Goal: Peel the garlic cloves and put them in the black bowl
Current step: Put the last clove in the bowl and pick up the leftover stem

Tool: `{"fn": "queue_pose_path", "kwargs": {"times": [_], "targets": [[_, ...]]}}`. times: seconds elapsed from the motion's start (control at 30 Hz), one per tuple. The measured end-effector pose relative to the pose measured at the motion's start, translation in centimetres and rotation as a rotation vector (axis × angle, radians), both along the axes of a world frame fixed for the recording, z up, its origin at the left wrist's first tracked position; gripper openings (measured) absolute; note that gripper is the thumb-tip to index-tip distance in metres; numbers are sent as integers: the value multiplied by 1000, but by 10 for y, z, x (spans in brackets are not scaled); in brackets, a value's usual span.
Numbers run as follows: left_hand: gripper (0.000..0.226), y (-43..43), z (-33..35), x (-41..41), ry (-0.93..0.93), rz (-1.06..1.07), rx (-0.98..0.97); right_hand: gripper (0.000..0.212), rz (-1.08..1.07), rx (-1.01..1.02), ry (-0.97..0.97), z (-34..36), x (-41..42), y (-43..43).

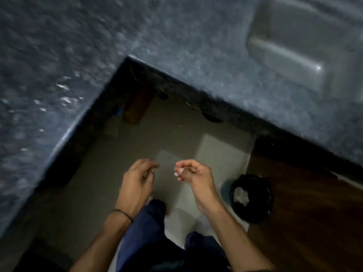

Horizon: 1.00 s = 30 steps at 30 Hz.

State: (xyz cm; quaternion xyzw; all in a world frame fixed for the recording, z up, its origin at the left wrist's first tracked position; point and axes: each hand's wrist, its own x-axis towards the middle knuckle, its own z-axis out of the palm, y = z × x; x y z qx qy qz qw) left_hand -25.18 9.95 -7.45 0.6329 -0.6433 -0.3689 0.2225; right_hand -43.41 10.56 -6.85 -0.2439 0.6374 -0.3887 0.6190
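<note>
The view is blurred and looks down at the floor between the counters. My right hand (193, 173) pinches a small white piece (179, 171) at its fingertips; whether it is a garlic clove or peel I cannot tell. My left hand (138, 180) hangs beside it, a hand's width to the left, its fingers loosely curled with nothing visible in them. Both hands hover over the floor in front of my legs. No black bowl is in view.
A dark speckled stone counter (59, 75) wraps around the left and the back in an L. A steel sink (306, 46) is set in it at the upper right. A black lined bin (252, 199) with white scraps stands on the floor at the right.
</note>
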Motion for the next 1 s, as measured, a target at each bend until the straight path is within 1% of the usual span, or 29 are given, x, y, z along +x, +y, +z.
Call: {"fn": "queue_pose_path", "kwargs": {"times": [0.1,0.2,0.3,0.47,0.63,0.7,0.77,0.8,0.9,0.93,1.0], "targets": [[22,-20,40,57,36,146,-122,18,154,-86,-99,41,64,-47],[20,-40,71,108,41,253,-233,19,276,-168,-136,74,123,-89],[19,-55,88,148,49,369,-293,18,370,-228,-166,94,172,-128],[20,-70,89,192,50,587,-352,15,529,-239,-198,101,233,-180],[18,-82,80,210,38,848,-363,17,712,-223,-129,89,279,-226],[22,-86,78,213,-3,971,-375,15,814,-261,-62,83,294,-242],[23,-88,74,215,-56,1088,-351,17,949,-324,0,78,309,-255],[23,-89,72,214,-111,1132,-330,21,1010,-352,12,76,316,-261],[25,-90,65,208,-384,1222,-232,28,1177,-429,27,70,332,-272],[25,-91,63,206,-440,1256,-201,28,1221,-466,26,67,336,-273],[21,-91,57,202,-482,1337,-168,25,1294,-549,26,64,343,-275]]}}
